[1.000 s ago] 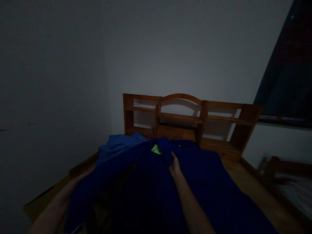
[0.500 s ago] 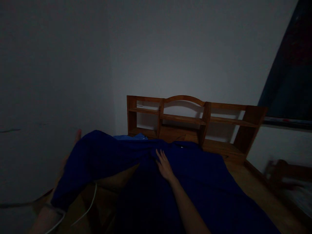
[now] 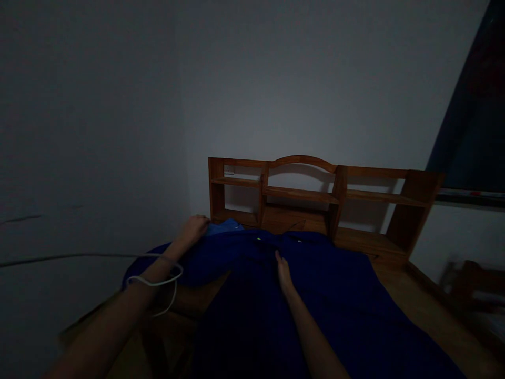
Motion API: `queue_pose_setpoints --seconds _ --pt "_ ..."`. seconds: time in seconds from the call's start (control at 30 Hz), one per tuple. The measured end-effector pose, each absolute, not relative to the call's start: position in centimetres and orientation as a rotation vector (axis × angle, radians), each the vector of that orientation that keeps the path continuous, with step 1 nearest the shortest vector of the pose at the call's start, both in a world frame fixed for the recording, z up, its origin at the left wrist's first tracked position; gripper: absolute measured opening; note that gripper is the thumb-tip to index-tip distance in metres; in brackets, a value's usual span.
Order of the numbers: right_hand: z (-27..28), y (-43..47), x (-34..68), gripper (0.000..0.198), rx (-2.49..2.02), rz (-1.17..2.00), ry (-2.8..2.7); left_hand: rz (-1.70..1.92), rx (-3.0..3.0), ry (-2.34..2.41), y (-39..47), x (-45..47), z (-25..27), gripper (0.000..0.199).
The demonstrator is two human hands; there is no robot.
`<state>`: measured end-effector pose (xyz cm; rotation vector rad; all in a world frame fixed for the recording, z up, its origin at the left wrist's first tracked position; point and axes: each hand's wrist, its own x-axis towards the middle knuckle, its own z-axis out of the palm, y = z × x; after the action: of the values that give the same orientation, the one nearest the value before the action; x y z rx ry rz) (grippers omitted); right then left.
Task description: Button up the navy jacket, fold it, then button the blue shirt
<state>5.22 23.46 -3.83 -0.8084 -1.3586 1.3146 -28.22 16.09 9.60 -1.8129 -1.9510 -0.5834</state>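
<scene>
A dark blue garment point(image 3: 335, 295), seemingly a long-sleeved one, lies spread across a wooden surface, with one part reaching out to the left. My left hand point(image 3: 195, 229) is at the far edge of that left part, beside a lighter blue cloth point(image 3: 226, 226). Its fingers look curled inward, and what they hold, if anything, is hidden. A white cable point(image 3: 158, 283) loops around my left forearm. On the upper middle of the garment rests my right hand point(image 3: 283, 271), fingers stretched out and grasping nothing visible. Two small light marks show near the garment's far edge.
A wooden shelf unit point(image 3: 302, 196) stands behind the garment against the pale wall point(image 3: 252, 79). The cable runs off to the left. A dark window or curtain point(image 3: 473, 116) is at the right, above a blurred wooden piece of furniture point(image 3: 477, 281).
My left hand has come out from under the raised left part of the garment and moved right to its far edge; that part now lies lower. My right hand has shifted slightly right.
</scene>
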Motion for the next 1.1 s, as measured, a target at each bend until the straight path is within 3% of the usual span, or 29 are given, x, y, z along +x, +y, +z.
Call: queue_pose_setpoints --seconds 0.17,0.37,0.53,0.67,0.77,0.9,1.1 --pt "-4.0 25.3 7.2 0.054 -0.749 1.696 -0.616 -0.196 -2.161 -1.734 24.2 -20.9 6.9 0.022" --pt "-4.1 25.7 7.1 0.053 -0.770 1.587 -0.705 -0.152 -2.258 -1.678 29.7 -18.6 4.5 0.019" --pt "-3.5 24.0 5.5 0.054 -0.878 1.324 -1.232 -0.314 -2.162 -1.818 33.0 -19.0 4.9 0.022" --pt "-3.2 21.4 4.6 0.055 -0.782 0.810 -2.038 -0.482 -1.979 -2.055 35.5 -19.7 5.4 0.028" --pt "-3.4 20.5 4.3 0.058 -0.831 0.520 -2.333 -0.551 -2.080 -2.046 36.8 -19.5 5.3 0.031" --pt "-3.6 20.5 4.1 0.059 -0.876 0.386 -2.406 -0.539 -2.278 -1.861 37.2 -19.0 4.8 0.048" --pt "-3.2 20.6 4.0 0.060 -0.912 0.377 -2.427 -0.372 -2.341 -1.669 36.4 -18.4 4.3 0.029"
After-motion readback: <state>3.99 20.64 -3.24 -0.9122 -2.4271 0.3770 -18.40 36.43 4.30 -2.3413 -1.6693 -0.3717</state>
